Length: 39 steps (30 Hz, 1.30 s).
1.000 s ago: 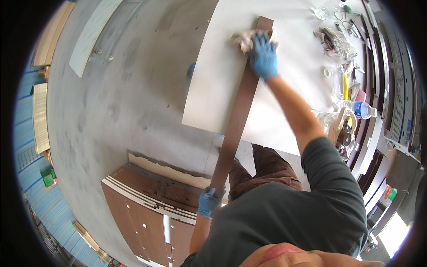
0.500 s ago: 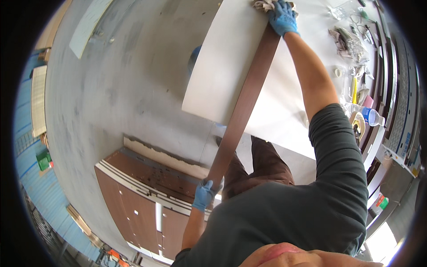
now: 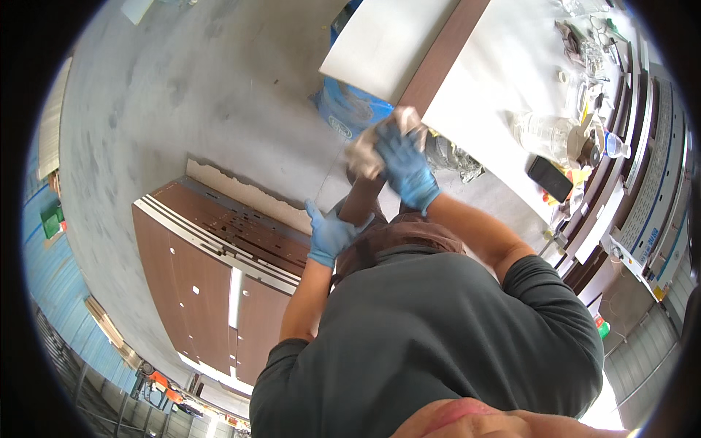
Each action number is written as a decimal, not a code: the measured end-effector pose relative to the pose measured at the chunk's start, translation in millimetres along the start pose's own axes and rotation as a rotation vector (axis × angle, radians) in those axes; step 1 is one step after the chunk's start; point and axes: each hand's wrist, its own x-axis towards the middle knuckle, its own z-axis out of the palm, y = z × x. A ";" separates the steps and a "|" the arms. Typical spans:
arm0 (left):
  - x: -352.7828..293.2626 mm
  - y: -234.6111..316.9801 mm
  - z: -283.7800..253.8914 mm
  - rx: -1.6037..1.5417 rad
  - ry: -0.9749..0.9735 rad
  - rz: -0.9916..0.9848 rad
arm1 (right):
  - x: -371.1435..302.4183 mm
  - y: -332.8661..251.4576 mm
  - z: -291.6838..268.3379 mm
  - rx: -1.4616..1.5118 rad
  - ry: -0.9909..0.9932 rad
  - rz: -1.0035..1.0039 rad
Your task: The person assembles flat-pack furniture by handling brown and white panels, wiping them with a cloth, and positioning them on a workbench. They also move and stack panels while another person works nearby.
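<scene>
As our right hand [image 3: 407, 168] brings its gripped cloth [image 3: 363, 157] down to mid-frame, wiping reaches the brown strip's [image 3: 442, 58] lower part; our left hand [image 3: 330, 235] opens, thumb spread.

Your brown plank [image 3: 444, 58] runs past the upper edge; its far end is cut off. Your right hand [image 3: 407, 168] and the cloth [image 3: 363, 153] appear blurred; the cloth hides a section of the plank. The white tabletop [image 3: 387, 58] conceals part of the blue object [image 3: 355, 108] beneath.
</scene>
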 end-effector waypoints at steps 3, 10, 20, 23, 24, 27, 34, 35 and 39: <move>8.2 7.8 -27.5 0.030 -0.097 0.069 | -37.5 -66.6 10.5 -0.077 0.190 -0.363; 10.4 16.2 -41.9 0.133 -0.167 0.136 | -63.7 -64.0 6.3 0.133 -0.119 -0.557; 6.8 50.2 -19.6 0.081 -0.369 0.255 | 1.0 48.2 -23.9 0.095 -0.047 -0.294; 24.9 39.4 -4.8 0.795 -0.232 0.519 | 7.8 30.9 -11.6 0.150 0.039 -0.289; 29.0 37.1 -1.9 0.563 -0.241 0.392 | 12.1 23.1 -11.7 0.143 0.061 -0.297; 44.9 30.6 6.8 0.139 -0.442 0.180 | 21.1 -4.2 -22.3 0.095 0.030 -0.249; 48.0 23.2 13.7 -0.020 -0.569 -0.014 | -22.2 -59.7 -30.5 0.385 -0.065 -0.408; 46.5 23.5 15.5 -0.027 -0.573 -0.029 | -27.2 -59.9 -34.2 0.421 -0.128 -0.383; 42.8 23.9 32.9 0.025 -0.737 -0.079 | -35.1 -69.7 -51.9 0.528 -0.206 -0.306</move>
